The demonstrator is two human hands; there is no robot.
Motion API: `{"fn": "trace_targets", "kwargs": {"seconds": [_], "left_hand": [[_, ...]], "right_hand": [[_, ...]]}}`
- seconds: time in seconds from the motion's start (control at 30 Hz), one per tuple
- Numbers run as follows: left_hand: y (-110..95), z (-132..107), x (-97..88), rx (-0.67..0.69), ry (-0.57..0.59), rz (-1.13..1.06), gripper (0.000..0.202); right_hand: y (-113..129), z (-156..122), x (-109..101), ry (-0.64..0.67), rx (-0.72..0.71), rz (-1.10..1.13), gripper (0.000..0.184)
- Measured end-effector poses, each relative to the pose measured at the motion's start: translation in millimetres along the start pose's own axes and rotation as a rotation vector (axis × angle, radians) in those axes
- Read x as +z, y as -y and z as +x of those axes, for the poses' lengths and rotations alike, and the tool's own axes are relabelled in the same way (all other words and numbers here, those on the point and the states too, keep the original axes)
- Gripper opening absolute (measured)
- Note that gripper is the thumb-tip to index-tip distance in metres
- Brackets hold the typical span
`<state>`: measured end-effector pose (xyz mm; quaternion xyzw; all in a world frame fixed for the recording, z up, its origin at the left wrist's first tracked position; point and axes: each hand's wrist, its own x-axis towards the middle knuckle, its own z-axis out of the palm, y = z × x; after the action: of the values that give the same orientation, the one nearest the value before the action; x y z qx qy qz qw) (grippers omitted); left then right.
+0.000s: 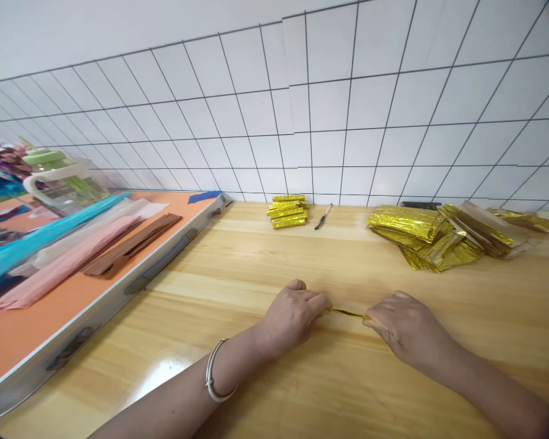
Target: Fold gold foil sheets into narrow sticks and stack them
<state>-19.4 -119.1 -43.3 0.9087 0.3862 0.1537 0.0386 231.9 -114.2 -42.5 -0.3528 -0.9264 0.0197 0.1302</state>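
Observation:
Between my two hands stretches a thin, narrow strip of gold foil (348,313), held just above or on the wooden table. My left hand (295,314), with a silver bangle (215,370) on its wrist, pinches the strip's left end. At the other end, my right hand (405,326) has its fingers closed on the foil. The strip's ends are hidden inside the fingers. Beyond my right hand lies a loose pile of flat gold foil pieces (412,225). Farther back stands a small stack of rolled or folded gold foil bundles (289,213).
A pen (323,217) lies near the tiled wall (329,103). On the left, an orange board (9,360) with a raised metal edge carries folded blue paper (59,225), pink paper (73,259) and brown paper (132,247). A green-lidded jug (68,177) stands behind them.

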Motion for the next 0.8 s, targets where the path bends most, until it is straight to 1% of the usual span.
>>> {"fn": "trace_targets", "kwargs": {"seconds": [0.07,0.13,0.27,0.4,0.53,0.67,0.8], "left_hand": [[-2,4,-0.6,-0.016,0.043,0.033,0.014],[-7,8,-0.7,-0.019,0.052,0.089,0.014],[-23,13,1.4,0.046,0.014,0.147,0.015],[-31,12,2.8,0.095,0.052,0.122,0.008],[-28,7,-2.8,0.107,0.073,0.087,0.010],[-20,3,-9.5,0.030,0.104,0.033,0.006],[-13,0,-10.6,0.003,0.118,-0.045,0.010]], "right_hand": [[2,1,3,0.037,0.018,-0.025,0.030],[5,3,6,0.063,0.035,-0.048,0.029],[12,5,14,0.032,0.020,-0.066,0.029],[16,2,18,0.025,-0.046,-0.032,0.029],[14,-1,13,0.057,-0.090,0.024,0.029],[8,-2,7,0.033,-0.099,0.016,0.030],[2,0,7,0.023,-0.083,-0.005,0.030]]}}
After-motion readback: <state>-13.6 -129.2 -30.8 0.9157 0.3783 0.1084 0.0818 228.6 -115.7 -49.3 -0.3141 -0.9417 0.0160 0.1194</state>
